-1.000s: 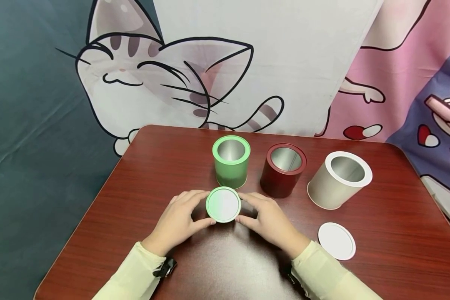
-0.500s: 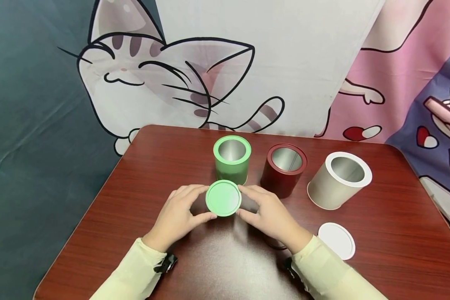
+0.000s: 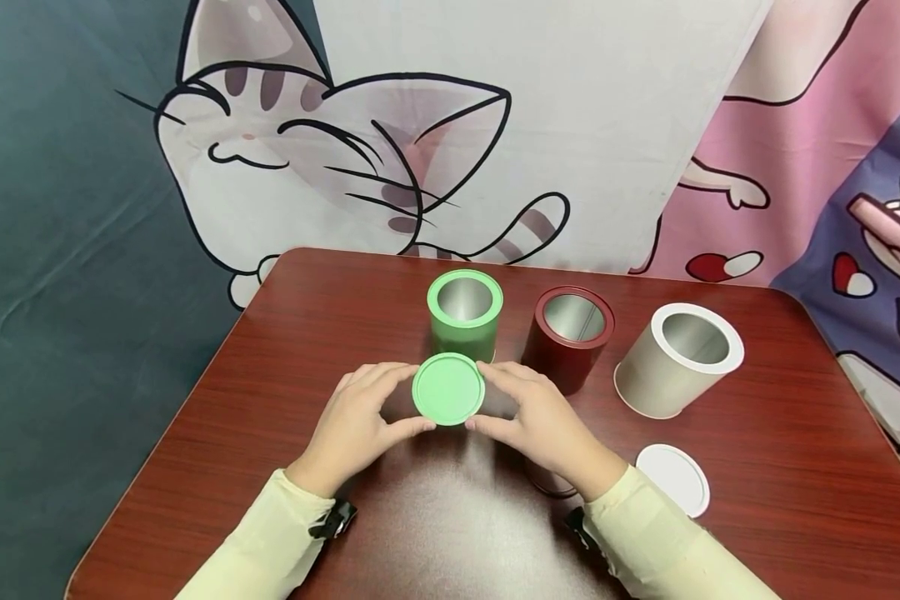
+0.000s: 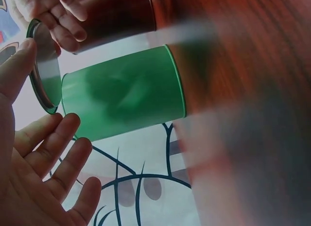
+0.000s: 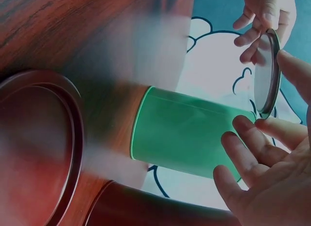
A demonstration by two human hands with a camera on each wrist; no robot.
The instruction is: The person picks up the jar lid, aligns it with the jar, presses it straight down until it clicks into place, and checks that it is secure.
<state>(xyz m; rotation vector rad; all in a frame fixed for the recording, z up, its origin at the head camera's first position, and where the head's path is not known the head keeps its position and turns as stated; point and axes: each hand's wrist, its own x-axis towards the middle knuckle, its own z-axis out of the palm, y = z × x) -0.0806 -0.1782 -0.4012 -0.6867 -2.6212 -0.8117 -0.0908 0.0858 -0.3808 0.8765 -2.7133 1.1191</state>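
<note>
Left hand (image 3: 356, 425) and right hand (image 3: 540, 421) raised above table, fingertips pinching round green metal lid (image 3: 447, 389) edges, other fingers loosely spread.

The head view looks forward and down from above the near edge of a table (image 3: 285, 333), far enough back to take in the whole top and the cat curtain (image 3: 307, 167) behind it. The left wrist view sits low and very close, rolled sideways, looking past the left hand (image 4: 34, 177) at lower left toward a green can (image 4: 124, 92) in mid-frame. The right wrist view is equally close and rolled the other way, with the right hand (image 5: 272, 177) at lower right. All three views share the green can (image 3: 465, 312) (image 5: 187, 133) and the green lid (image 3: 447, 389) (image 4: 43, 65) (image 5: 267, 75) between the hands.
</note>
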